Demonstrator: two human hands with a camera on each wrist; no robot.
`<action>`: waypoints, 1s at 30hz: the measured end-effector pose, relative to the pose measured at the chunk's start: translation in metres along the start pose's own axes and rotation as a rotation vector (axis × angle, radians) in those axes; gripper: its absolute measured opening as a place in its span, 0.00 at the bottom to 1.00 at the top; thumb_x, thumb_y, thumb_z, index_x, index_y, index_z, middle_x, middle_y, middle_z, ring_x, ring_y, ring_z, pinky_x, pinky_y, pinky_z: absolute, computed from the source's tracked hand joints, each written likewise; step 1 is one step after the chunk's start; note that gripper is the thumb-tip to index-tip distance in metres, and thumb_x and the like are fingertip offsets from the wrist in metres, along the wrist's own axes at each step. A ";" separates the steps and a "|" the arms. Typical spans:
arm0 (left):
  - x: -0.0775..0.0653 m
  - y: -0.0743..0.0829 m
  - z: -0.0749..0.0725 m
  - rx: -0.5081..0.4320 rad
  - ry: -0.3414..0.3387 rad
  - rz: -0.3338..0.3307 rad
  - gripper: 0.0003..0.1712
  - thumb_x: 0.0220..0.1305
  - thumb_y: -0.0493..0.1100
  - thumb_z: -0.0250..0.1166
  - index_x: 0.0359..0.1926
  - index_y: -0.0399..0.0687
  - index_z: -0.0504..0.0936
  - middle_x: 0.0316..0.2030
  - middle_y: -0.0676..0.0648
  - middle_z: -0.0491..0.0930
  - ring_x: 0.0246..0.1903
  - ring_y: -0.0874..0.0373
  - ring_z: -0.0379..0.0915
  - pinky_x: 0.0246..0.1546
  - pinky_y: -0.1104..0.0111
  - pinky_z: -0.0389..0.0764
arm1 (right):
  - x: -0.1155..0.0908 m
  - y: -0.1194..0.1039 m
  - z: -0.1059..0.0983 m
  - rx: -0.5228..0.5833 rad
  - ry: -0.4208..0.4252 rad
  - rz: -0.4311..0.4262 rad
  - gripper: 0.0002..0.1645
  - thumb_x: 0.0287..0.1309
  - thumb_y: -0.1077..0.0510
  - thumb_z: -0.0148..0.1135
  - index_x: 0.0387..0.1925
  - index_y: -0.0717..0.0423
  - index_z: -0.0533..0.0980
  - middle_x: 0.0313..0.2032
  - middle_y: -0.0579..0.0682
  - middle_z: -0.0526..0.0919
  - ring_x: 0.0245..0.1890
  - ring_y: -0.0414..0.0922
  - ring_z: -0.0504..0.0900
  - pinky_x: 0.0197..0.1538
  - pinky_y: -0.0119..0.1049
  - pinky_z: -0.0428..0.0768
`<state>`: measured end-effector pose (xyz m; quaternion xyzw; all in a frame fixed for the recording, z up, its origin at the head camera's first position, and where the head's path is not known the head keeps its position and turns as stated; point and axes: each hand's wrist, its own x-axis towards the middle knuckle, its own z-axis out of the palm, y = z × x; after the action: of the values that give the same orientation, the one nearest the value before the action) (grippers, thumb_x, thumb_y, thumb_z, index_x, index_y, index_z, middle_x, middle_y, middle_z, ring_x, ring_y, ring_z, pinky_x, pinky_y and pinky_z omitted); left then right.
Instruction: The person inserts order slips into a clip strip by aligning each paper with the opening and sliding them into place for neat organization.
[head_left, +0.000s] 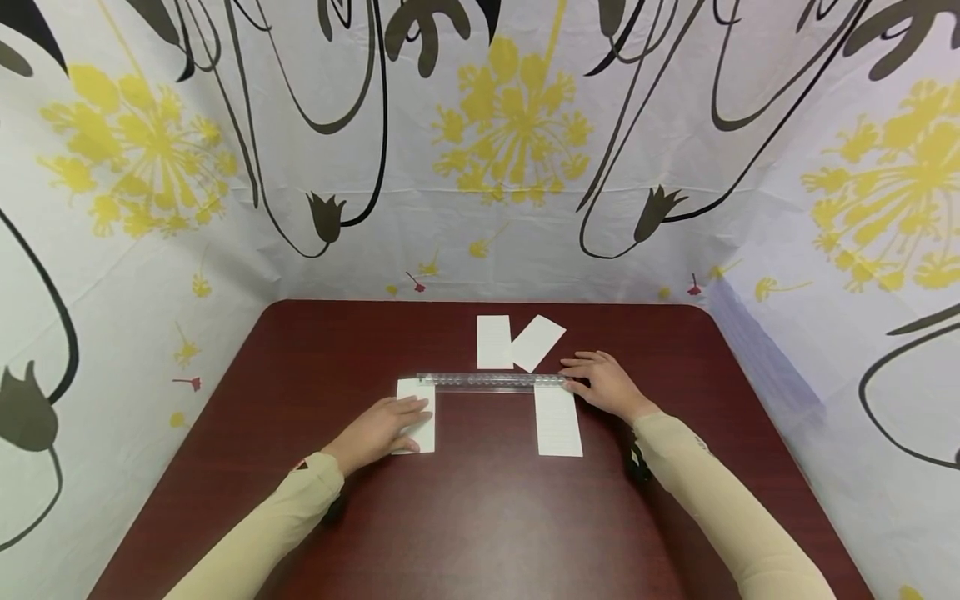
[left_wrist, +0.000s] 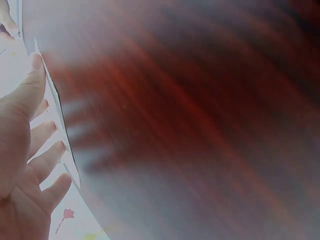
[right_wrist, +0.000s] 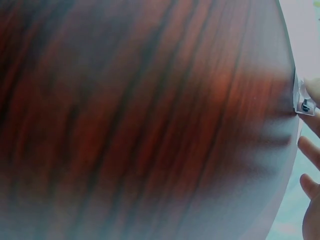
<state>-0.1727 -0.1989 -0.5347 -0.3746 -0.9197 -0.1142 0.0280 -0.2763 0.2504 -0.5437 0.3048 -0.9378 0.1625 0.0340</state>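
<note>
A clear plastic ruler (head_left: 487, 381) lies sideways across the tops of two white paper cards. My left hand (head_left: 381, 430) rests with its fingers spread on the left card (head_left: 424, 429), below the ruler's left end. In the left wrist view, the left hand (left_wrist: 30, 145) has extended fingers over the thin edge of the card (left_wrist: 56, 102). My right hand (head_left: 606, 387) pinches the ruler's right end between thumb and forefinger, just above the right card (head_left: 558, 423). The ruler's corner (right_wrist: 305, 104) shows between thumb and finger of the right hand (right_wrist: 312, 150) in the right wrist view.
Two more white cards lie beyond the ruler, one straight (head_left: 494, 342) and one slanted (head_left: 538, 342), their edges meeting. All sit on a dark red wooden table (head_left: 487, 517). A patterned cloth (head_left: 517, 250) with flowers hangs around its back and sides.
</note>
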 end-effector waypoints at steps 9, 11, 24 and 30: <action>0.002 0.002 0.003 0.012 -0.001 -0.005 0.36 0.59 0.60 0.65 0.64 0.46 0.77 0.67 0.44 0.74 0.68 0.46 0.69 0.67 0.50 0.71 | 0.001 0.000 0.001 -0.008 -0.010 -0.002 0.21 0.67 0.47 0.60 0.56 0.50 0.81 0.63 0.52 0.79 0.69 0.58 0.70 0.73 0.59 0.60; 0.003 0.002 0.003 0.013 -0.002 -0.009 0.37 0.59 0.60 0.65 0.64 0.47 0.77 0.67 0.44 0.74 0.68 0.46 0.69 0.67 0.50 0.71 | 0.001 0.000 0.001 -0.010 -0.009 -0.004 0.21 0.67 0.47 0.60 0.56 0.50 0.81 0.63 0.52 0.79 0.69 0.59 0.70 0.73 0.59 0.60; 0.010 0.007 0.003 0.034 0.008 0.001 0.36 0.59 0.60 0.65 0.64 0.48 0.77 0.67 0.45 0.74 0.67 0.48 0.70 0.66 0.51 0.72 | 0.002 -0.001 0.000 -0.005 -0.025 0.022 0.20 0.67 0.48 0.61 0.56 0.48 0.81 0.64 0.51 0.78 0.70 0.60 0.68 0.74 0.62 0.55; 0.013 0.009 0.004 0.025 -0.004 -0.011 0.36 0.59 0.61 0.65 0.65 0.48 0.77 0.67 0.46 0.73 0.68 0.48 0.70 0.67 0.51 0.71 | 0.001 0.000 0.001 -0.006 0.001 0.012 0.19 0.65 0.47 0.62 0.55 0.46 0.82 0.63 0.50 0.80 0.69 0.58 0.70 0.74 0.66 0.51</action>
<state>-0.1756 -0.1831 -0.5347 -0.3695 -0.9231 -0.1021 0.0303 -0.2772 0.2494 -0.5449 0.2989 -0.9402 0.1598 0.0344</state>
